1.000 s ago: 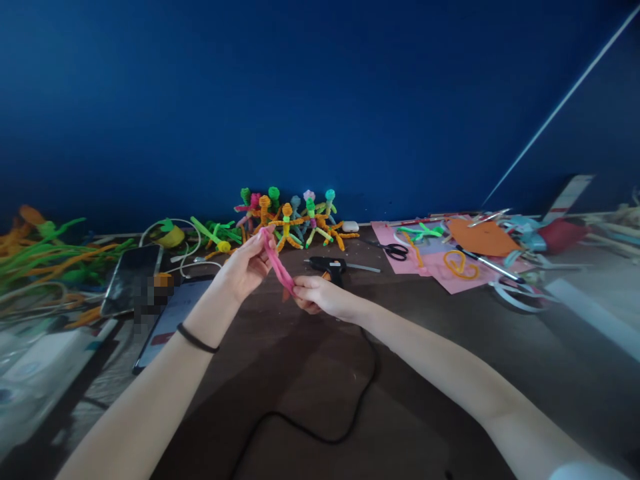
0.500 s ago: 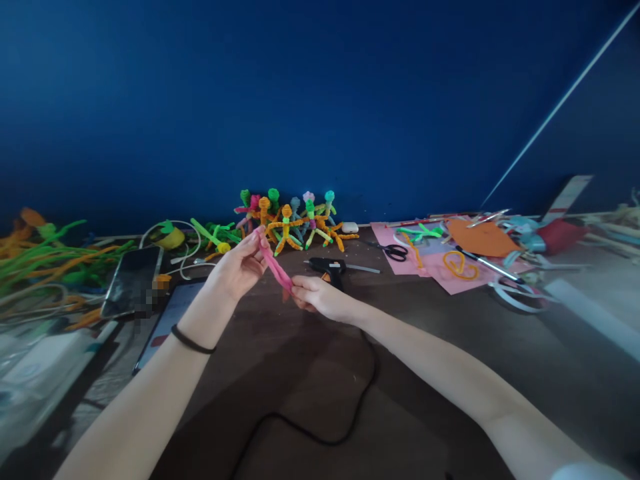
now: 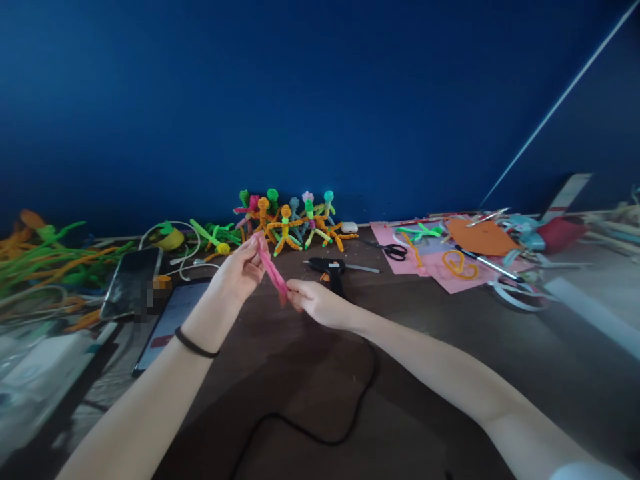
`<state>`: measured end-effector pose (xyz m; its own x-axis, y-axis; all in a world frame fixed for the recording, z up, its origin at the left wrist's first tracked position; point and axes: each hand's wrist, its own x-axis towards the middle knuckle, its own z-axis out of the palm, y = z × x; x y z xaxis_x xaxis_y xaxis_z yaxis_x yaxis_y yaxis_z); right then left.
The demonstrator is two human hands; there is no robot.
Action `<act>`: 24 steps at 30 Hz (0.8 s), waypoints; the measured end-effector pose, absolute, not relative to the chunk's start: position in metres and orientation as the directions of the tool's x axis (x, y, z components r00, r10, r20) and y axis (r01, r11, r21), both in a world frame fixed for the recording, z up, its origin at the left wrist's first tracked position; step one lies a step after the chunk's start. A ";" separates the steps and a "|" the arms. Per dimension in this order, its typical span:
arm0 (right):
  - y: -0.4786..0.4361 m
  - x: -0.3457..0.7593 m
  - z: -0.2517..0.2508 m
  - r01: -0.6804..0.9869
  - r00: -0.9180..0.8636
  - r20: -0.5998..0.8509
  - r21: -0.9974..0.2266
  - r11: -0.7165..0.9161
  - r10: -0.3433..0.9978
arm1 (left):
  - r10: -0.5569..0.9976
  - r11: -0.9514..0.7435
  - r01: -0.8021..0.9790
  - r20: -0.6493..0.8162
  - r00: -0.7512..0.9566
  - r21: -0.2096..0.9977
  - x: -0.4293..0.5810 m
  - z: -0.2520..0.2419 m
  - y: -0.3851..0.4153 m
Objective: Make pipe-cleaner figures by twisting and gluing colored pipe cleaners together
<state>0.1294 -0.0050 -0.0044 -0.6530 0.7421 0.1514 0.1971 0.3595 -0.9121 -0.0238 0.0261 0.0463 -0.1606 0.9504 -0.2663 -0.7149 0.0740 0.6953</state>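
A bundle of pink pipe cleaners stretches slantwise between my two hands above the dark table. My left hand pinches its upper end, with the fingers closed round it. The lower end is gripped by my right hand, thumb on top; the fingertips beneath are partly hidden. Behind the hands stands a group of pipe-cleaner figures in orange, green, pink and blue. Just beyond my right hand lies a black glue gun with a clear glue stick in its back end.
Black scissors lie beside pink paper sheets on the right. On the left are a phone, a tablet and loose green and orange pipe cleaners. A black cable curls across the front. A blue wall rises behind.
My right hand has shifted slightly left and my left hand slightly down. The pink bundle stays between them and hangs at a slightly steeper slant.
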 end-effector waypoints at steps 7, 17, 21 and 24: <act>0.000 0.128 -0.009 0.180 -0.549 0.155 -0.938 0.297 0.822 | 0.982 0.160 -0.616 -0.188 0.020 0.771 -0.012 0.041 0.018; 0.004 0.126 -0.010 0.057 -0.549 0.056 -0.993 0.104 0.834 | 0.990 0.101 -0.459 -0.042 0.138 0.883 -0.003 0.020 0.015; -0.003 0.125 -0.012 0.235 -0.573 0.164 -0.906 0.352 0.803 | 0.978 0.194 -0.599 -0.198 0.061 0.777 0.001 0.025 0.014; -0.008 0.125 -0.012 0.352 -0.589 0.195 -0.811 0.467 0.784 | 0.933 0.271 -0.678 -0.361 0.009 0.683 0.003 0.028 0.014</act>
<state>0.1250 -0.0078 -0.0122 -0.5893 0.7840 0.1950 0.3523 0.4666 -0.8113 0.0030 0.0141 0.0280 0.0087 0.9327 -0.3606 -0.6781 0.2706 0.6834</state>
